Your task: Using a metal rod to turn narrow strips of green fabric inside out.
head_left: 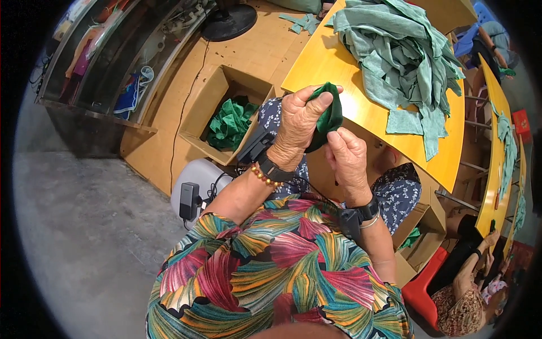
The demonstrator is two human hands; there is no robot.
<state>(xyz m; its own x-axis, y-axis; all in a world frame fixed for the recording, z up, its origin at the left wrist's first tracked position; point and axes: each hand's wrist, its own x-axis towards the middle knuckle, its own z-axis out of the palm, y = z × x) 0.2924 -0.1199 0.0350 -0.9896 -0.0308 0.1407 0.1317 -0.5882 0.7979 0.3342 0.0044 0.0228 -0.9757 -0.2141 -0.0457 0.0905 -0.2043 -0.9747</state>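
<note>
A small piece of dark green cloth (329, 117) is stretched between my two hands above my lap. My left hand (300, 116) pinches its upper part between thumb and fingers. Lower down, my right hand (348, 161) grips the cloth's near edge with thumb and forefinger. Just beyond my hands, a large heap of pale green fabric pieces (389, 56) lies on the yellow table (316, 59), some strips hanging over its edge. Beside my left arm stands an open cardboard box (195, 127) with crumpled dark green cloth (230, 123) in it.
A second cardboard box (423, 248) with green cloth stands right of my right forearm. A fan base (228, 22) and a glass-fronted cabinet (101, 62) are at the left. Other people work at yellow tables on the right, near a red chair (423, 288).
</note>
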